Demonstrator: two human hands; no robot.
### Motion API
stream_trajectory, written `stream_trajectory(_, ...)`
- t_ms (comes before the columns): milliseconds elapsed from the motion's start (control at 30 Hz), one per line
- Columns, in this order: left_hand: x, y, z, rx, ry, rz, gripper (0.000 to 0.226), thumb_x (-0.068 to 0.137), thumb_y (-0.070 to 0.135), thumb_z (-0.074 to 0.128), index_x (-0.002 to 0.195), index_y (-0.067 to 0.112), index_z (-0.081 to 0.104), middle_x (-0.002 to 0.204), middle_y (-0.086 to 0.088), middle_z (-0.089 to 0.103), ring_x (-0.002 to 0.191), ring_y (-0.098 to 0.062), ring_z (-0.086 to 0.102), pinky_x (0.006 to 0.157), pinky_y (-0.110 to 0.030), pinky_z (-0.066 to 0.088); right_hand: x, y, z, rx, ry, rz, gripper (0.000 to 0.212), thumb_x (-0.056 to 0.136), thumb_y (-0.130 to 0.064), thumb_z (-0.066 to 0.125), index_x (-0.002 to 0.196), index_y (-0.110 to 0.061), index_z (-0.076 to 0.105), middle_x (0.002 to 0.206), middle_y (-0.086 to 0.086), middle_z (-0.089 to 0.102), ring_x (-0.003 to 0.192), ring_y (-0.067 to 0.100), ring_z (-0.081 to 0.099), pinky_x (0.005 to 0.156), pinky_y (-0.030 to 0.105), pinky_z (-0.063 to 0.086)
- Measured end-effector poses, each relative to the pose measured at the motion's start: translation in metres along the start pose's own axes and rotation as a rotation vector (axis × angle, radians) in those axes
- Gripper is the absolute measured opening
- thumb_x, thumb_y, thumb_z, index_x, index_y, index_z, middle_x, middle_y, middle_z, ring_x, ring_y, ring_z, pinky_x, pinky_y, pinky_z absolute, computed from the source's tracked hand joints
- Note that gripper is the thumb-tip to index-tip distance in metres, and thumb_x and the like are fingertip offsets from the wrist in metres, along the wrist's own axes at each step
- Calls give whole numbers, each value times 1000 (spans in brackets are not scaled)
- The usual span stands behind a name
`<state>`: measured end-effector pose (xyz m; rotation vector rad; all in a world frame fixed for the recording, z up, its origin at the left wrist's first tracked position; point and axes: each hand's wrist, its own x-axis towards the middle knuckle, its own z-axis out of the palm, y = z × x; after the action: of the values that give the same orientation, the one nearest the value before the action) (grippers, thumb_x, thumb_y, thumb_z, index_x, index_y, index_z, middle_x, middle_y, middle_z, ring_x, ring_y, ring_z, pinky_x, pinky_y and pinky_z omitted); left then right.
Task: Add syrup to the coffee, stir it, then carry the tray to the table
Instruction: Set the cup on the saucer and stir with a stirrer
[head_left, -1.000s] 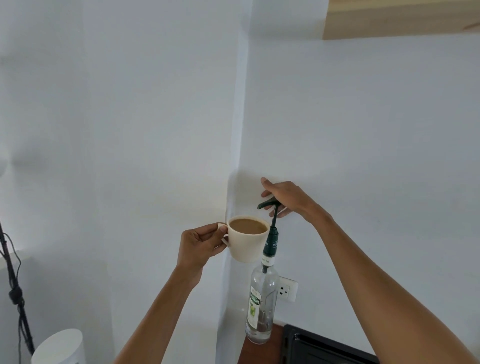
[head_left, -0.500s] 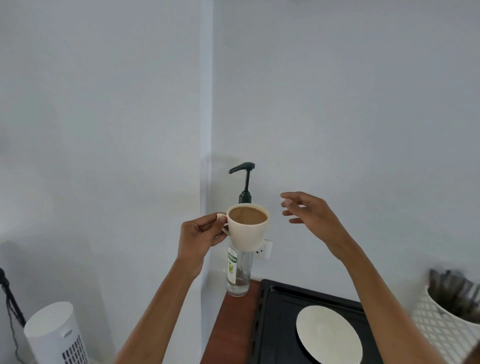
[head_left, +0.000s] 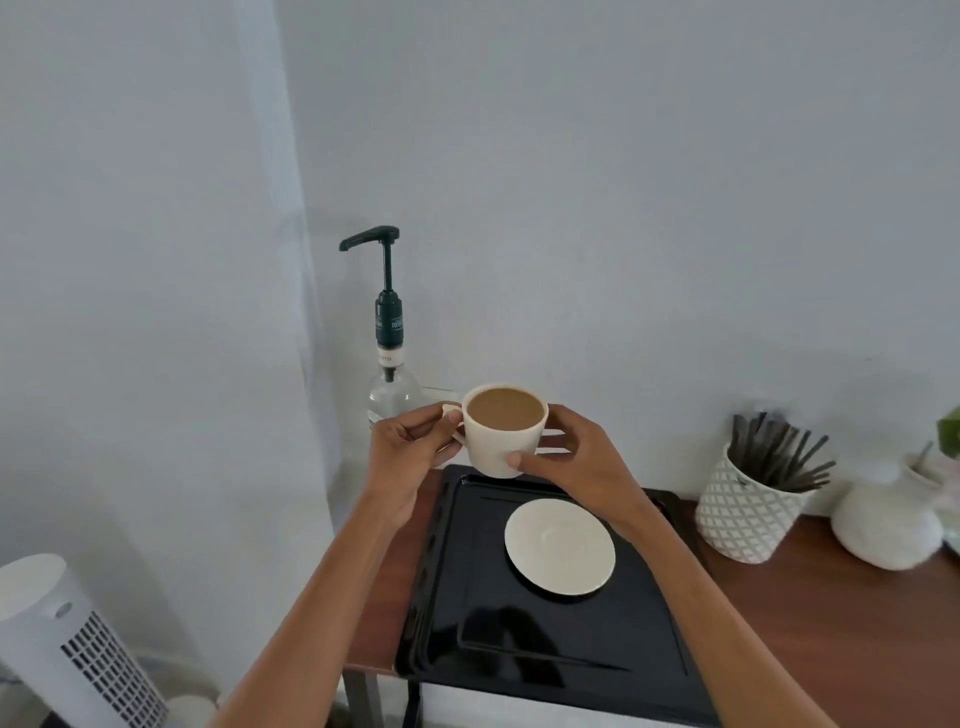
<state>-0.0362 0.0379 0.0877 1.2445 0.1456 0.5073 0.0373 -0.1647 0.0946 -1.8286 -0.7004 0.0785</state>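
A cream cup (head_left: 503, 441) full of light brown coffee hangs in the air above the back edge of a black tray (head_left: 540, 634). My left hand (head_left: 410, 457) pinches its handle. My right hand (head_left: 576, 462) cups the cup's right side, thumb on the front. A cream saucer (head_left: 561, 545) lies on the tray, lower and right of the cup. The syrup bottle (head_left: 389, 358), clear glass with a dark green pump, stands behind my left hand in the wall corner.
The tray rests on a brown wooden counter (head_left: 841, 613). A white patterned pot (head_left: 748, 509) of dark stir sticks and a white jar (head_left: 888, 525) stand at the right. A white tower fan (head_left: 67, 644) stands on the floor, lower left.
My right hand left the syrup pump and came onto the cup's side. The cup moved down and right, away from the spout, toward the tray. The view tilted downward.
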Motion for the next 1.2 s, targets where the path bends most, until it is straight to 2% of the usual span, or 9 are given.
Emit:
stream_trajectory(100,-4,-19,10,-11,-45,-22,21,93,7,69,88,21,84,89,-6,82,86,-16,78,75,-20,61,-9,17,-12,-6,30,16,53,74,-31,91,121,-28,67,115,-16,73,107,4,68,84,22,58)
stream_trajectory(200,-6,-38,17,-25,-66,-56,15,91,10,71,99,15,83,98,-12,81,98,-22,77,82,-27,62,-17,33,-21,-2,41,35,55,72,-30,92,120,-27,67,114,-15,74,105,4,70,82,22,59)
stream_trajectory(333,-8,-59,25,-35,-99,-99,19,90,13,71,106,10,81,104,-13,80,104,-23,76,85,-27,62,-26,51,-30,19,38,78,61,69,-30,93,123,-26,67,116,-10,75,102,9,74,88,33,62)
stream_trajectory(467,-12,-76,33,-36,-92,-140,17,92,8,69,106,9,80,103,-12,81,102,-22,77,83,-24,62,-33,70,-35,16,35,98,63,69,-30,93,126,-26,66,120,-9,74,110,14,71,97,42,59)
stream_trajectory(633,-15,-97,39,-16,-73,-183,16,92,5,70,103,11,80,102,-8,81,97,-19,78,80,-24,62,-41,91,-37,13,27,131,64,67,-32,94,125,-30,67,116,-13,75,107,9,72,96,35,59)
stream_trajectory(767,-15,-113,41,25,-62,-216,19,92,6,69,109,7,78,104,-10,81,101,-23,77,84,-25,62,-44,105,-36,32,18,159,62,65,-35,93,121,-40,66,116,-16,74,107,8,71,94,31,60)
stream_trajectory(900,-15,-128,41,29,-62,-255,18,92,6,70,107,12,79,104,-11,81,104,-25,75,87,-26,62,-46,120,-34,39,16,184,70,63,-38,94,127,-34,66,119,-15,74,109,10,71,95,32,59)
stream_trajectory(1067,-17,-144,41,83,-52,-304,16,93,8,70,101,18,80,102,-6,81,106,-25,74,90,-29,61,-49,138,-30,20,14,224,73,66,-29,95,132,-32,64,121,-15,73,112,9,70,99,34,58)
stream_trajectory(1200,-16,-153,40,127,-34,-347,16,94,8,69,106,14,78,104,-8,81,109,-27,73,100,-40,57,-52,150,-27,22,12,267,74,68,-23,95,134,-28,63,124,-11,72,115,10,68,101,38,57)
